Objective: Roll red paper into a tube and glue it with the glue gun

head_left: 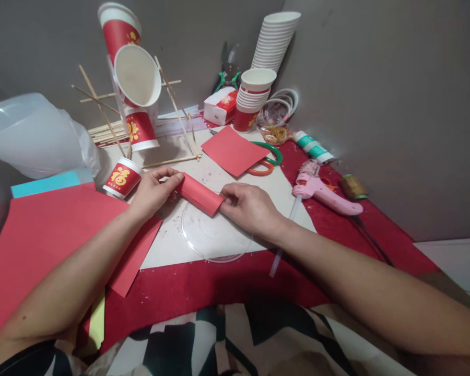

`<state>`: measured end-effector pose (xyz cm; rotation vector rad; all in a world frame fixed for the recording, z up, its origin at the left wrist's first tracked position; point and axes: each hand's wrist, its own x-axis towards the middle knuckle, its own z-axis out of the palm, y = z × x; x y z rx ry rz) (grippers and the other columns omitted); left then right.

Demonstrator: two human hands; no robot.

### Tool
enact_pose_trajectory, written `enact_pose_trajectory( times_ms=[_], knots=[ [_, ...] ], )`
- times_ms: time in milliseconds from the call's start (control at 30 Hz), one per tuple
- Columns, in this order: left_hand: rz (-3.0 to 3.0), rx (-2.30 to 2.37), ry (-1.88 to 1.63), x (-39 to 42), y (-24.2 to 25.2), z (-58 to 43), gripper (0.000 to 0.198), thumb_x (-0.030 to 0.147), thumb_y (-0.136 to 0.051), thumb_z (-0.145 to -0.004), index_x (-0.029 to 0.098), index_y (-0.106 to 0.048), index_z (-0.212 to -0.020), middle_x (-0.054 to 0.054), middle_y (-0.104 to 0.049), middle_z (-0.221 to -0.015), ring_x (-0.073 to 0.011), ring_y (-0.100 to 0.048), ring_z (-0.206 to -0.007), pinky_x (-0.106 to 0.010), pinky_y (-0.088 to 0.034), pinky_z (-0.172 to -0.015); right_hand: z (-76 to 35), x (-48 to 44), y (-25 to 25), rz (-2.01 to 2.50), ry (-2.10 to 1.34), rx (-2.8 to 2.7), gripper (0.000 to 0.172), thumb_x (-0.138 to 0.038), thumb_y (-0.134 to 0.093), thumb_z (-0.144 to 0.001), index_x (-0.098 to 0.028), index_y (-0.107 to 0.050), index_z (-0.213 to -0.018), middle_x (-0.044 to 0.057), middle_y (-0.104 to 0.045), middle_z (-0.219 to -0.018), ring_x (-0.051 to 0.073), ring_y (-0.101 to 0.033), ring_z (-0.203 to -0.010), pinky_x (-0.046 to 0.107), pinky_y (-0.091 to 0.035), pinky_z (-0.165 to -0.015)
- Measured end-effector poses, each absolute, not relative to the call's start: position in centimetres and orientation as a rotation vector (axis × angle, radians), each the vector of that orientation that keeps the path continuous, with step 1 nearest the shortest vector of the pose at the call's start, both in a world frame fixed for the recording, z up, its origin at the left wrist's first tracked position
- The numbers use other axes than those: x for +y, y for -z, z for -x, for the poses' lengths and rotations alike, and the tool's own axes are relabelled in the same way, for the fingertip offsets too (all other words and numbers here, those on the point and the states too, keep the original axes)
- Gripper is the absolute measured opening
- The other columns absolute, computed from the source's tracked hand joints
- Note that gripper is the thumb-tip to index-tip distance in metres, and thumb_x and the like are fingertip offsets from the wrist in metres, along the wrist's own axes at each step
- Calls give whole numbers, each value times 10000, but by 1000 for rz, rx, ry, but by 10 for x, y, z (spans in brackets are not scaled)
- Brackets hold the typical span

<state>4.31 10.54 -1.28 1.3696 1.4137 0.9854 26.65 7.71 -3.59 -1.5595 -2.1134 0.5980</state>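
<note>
A folded piece of red paper (199, 194) is held between my two hands above the white board. My left hand (156, 189) pinches its left end between thumb and fingers. At its right end, my right hand (248, 208) grips the lower corner, with some fingertips hidden behind the paper. Below the paper lies a clear round lid (215, 241). A flat red paper square (235, 151) rests partly over scissors with green and orange handles (273, 152), just beyond my right hand. Close to my left hand stands a red paper cup (122, 178) joined to wooden sticks.
Large red sheets (55, 235) cover the left side. Stacked cups (254, 96) and a tissue pack (221, 106) stand at the back. A pink glue gun (325, 194) lies right, near a thread spool (352, 186). A plastic container (35, 136) is at far left.
</note>
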Motion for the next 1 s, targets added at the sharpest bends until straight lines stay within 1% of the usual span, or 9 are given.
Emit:
enact_pose_trajectory(
  times_ms=[167,233,300,433,500,567,733,933,1000],
  knots=[
    [-1404,1428,-767,107,12,-36,355,502,-667,-851,190,-615,-692,36,-498,-412,-67,-372,-336,-197,-220,-361,-265,77,36,1525,-640,-2130,124,-203,-598,-811,-196,-578,-689,-1,-603,-690,147,-525,-649,278,-318,-617],
    [-1426,1416,-719,108,11,-32,394,517,-665,-859,191,-596,-649,33,-485,-390,-60,-343,-313,-203,-206,-355,-265,77,36,1525,-636,-2130,125,-210,-594,-813,-199,-577,-689,-1,-603,-692,147,-525,-649,279,-320,-618],
    [-1444,1405,-695,109,11,-30,406,510,-674,-860,188,-591,-627,23,-494,-377,-60,-358,-306,-202,-223,-356,-266,77,35,1532,-639,-2131,122,-216,-590,-813,-200,-584,-691,-1,-608,-693,146,-525,-646,280,-321,-615],
    [-1398,1322,-748,107,14,-31,376,428,-665,-893,175,-588,-626,-9,-574,-423,-88,-513,-371,-183,-327,-396,-267,74,34,1489,-648,-2190,121,-245,-589,-807,-198,-609,-697,5,-612,-687,149,-526,-634,284,-327,-608],
    [-1363,1278,-870,107,16,-32,364,364,-632,-928,170,-579,-625,5,-569,-432,-76,-510,-372,-179,-380,-424,-267,73,33,1451,-649,-2222,145,-294,-588,-814,-198,-625,-711,11,-617,-687,157,-536,-631,287,-337,-603],
    [-1285,1258,-970,108,20,-31,353,343,-608,-952,178,-562,-643,31,-543,-424,-72,-470,-344,-192,-416,-430,-266,72,33,1458,-642,-2241,162,-349,-605,-804,-203,-676,-804,19,-652,-720,177,-569,-651,290,-355,-604],
    [-1131,1346,-1109,112,24,-24,362,327,-556,-993,191,-497,-662,39,-534,-423,-72,-479,-330,-172,-373,-393,-265,73,32,1505,-609,-2296,266,-409,-618,-804,-200,-708,-943,49,-702,-786,223,-624,-706,321,-413,-625],
    [-1164,1336,-1120,114,29,-25,242,205,-548,-979,177,-542,-738,36,-578,-498,-95,-582,-425,-191,-467,-470,-283,82,33,1546,-437,-2129,248,-405,-592,-843,-236,-715,-976,75,-720,-779,246,-643,-687,361,-450,-638],
    [-1203,1346,-1127,114,29,-26,215,193,-543,-971,174,-560,-758,30,-588,-517,-100,-593,-441,-192,-466,-472,-292,87,30,1571,-367,-2017,265,-382,-602,-841,-235,-720,-1027,89,-737,-836,250,-658,-711,362,-463,-648]
  ],
)
